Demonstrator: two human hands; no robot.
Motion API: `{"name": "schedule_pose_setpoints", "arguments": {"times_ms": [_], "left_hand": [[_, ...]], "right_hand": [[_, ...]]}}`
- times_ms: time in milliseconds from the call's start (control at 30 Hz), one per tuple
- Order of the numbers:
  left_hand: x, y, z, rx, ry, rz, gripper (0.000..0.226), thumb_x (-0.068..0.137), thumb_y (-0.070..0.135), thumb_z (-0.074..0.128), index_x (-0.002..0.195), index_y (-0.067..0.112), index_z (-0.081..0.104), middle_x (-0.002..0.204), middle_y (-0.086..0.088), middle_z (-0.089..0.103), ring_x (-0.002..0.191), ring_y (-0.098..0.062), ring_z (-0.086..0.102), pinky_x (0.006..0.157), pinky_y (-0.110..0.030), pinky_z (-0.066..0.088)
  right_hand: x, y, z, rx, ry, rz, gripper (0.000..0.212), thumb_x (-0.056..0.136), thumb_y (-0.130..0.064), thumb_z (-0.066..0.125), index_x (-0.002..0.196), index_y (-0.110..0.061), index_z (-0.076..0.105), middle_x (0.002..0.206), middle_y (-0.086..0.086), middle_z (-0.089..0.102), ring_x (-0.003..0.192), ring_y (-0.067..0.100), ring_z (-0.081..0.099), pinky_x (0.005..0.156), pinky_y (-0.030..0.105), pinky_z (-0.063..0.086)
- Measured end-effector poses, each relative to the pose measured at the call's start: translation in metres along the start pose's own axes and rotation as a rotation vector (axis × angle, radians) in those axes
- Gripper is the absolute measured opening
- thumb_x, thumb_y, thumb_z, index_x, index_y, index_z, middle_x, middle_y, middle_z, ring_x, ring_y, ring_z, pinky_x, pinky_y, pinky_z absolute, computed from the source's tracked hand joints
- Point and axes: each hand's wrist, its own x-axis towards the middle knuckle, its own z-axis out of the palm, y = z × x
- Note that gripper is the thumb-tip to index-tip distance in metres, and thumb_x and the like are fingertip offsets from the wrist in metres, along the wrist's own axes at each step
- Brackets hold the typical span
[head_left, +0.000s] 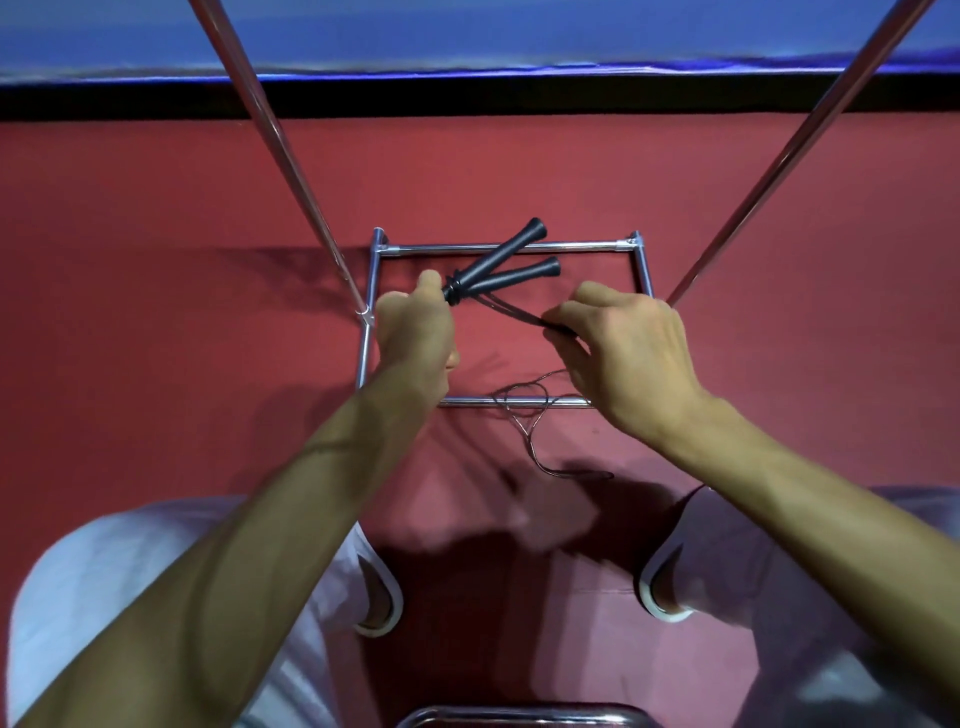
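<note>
Left hand (413, 332) clamps both skipping-rope handles (506, 260) together above the chrome frame (571, 244) — right hand (628, 353) pinches the cord (511, 310) taut, mid-wrap I'd say — next, loop it round, feeding slack off the frame's near bar

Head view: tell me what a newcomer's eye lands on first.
Two black skipping-rope handles stand out mid-frame, gripped at their cord end by the left hand, above a chrome frame on the red floor. The right hand pinches the thin cord stretched from them, its slack hanging below. Two shiny poles slant in from the top corners.
</note>
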Motion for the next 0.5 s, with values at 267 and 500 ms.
{"name": "schedule_pose_setpoints", "arguments": {"times_ms": [267,500], "left_hand": [[-0.012,-0.007,0.005,0.692,0.215,0.638,0.043,0.093,0.028,0.054,0.054,0.010,0.046,0.049,-0.005,0.040,0.060,-0.036,0.045,0.061,-0.035,0.024],[-0.023,-0.006,0.007,1.182,0.148,0.774,0.033,0.094,0.036,0.055,0.089,0.006,0.069,0.092,-0.018,0.069,0.092,-0.042,0.064,0.068,-0.037,0.038]], "right_hand": [[0.000,-0.010,-0.004,0.150,-0.263,0.104,0.019,0.099,-0.037,0.057,0.090,-0.022,0.067,0.081,0.007,0.069,0.088,0.041,0.061,0.066,0.039,0.042],[0.006,0.011,-0.021,0.207,-0.424,-0.037,0.035,0.084,-0.032,0.080,0.110,-0.022,0.058,0.061,-0.011,0.048,0.060,0.011,0.049,0.059,0.037,0.041]]}}
